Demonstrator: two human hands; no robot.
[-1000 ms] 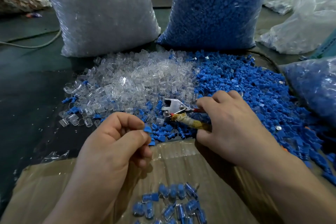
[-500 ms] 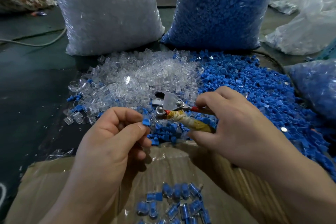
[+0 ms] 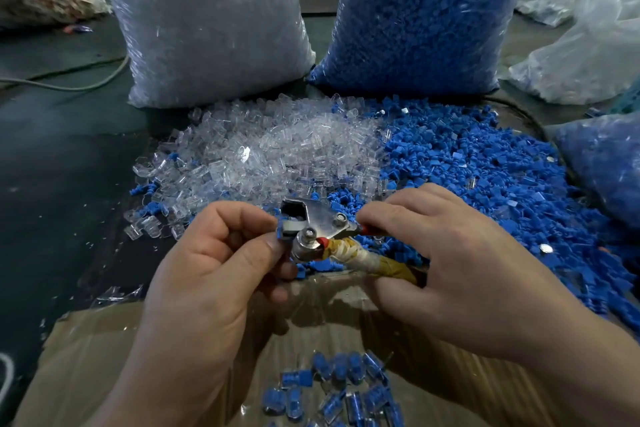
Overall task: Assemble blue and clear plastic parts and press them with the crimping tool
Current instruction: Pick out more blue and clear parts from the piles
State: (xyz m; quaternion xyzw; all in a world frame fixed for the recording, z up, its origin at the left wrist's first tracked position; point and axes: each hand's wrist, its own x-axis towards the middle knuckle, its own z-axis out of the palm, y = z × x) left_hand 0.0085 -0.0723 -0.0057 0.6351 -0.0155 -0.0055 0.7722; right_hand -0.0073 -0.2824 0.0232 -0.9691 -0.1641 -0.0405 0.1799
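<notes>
My left hand (image 3: 214,263) pinches a small blue part (image 3: 279,234) between thumb and fingers and holds it at the metal jaws of the crimping tool (image 3: 311,224). My right hand (image 3: 450,263) grips the tool by its tape-wrapped handle (image 3: 370,262) and a thin red handle. The jaws stand open around the part. Behind the hands lie a loose heap of clear parts (image 3: 270,152) and a loose heap of blue parts (image 3: 485,170). Whether a clear piece sits on the pinched part I cannot tell.
A cardboard box (image 3: 104,357) below my hands holds several assembled blue-and-clear pieces (image 3: 339,388). A big bag of clear parts (image 3: 207,24) and a big bag of blue parts (image 3: 422,14) stand at the back. More plastic bags (image 3: 588,45) lie at the right.
My right hand brought the tool left and up toward my left hand. My left hand raised the blue part until it met the tool's jaws.
</notes>
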